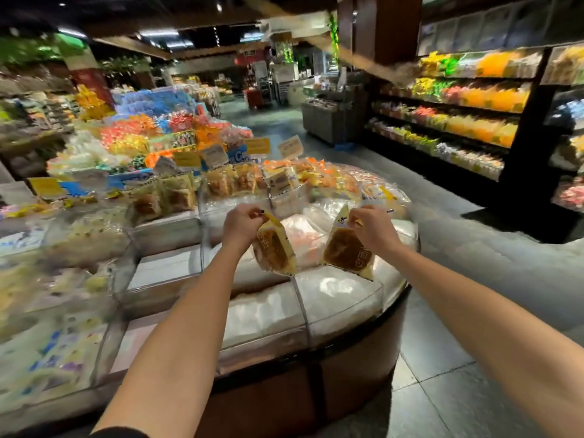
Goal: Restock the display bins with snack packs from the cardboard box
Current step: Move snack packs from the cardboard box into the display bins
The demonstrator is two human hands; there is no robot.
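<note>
My left hand (pixel 241 224) pinches the top edge of a clear snack pack (pixel 274 249) with a brown bun inside and yellow trim. My right hand (pixel 373 227) grips the top of a second, matching snack pack (pixel 347 248). Both packs hang above the clear acrylic display bins (pixel 300 306) at the rounded end of the display island. The bins below hold white and pale wrapped packs. More bun packs (pixel 177 194) stand in the bins further back. The cardboard box is not in view.
The island stretches to the left with bins of colourful sweets and price tags (pixel 290 146). A dark shelf unit (pixel 458 121) with orange and yellow packs lines the right side. Grey tiled floor (pixel 458 358) runs between the island and the shelves.
</note>
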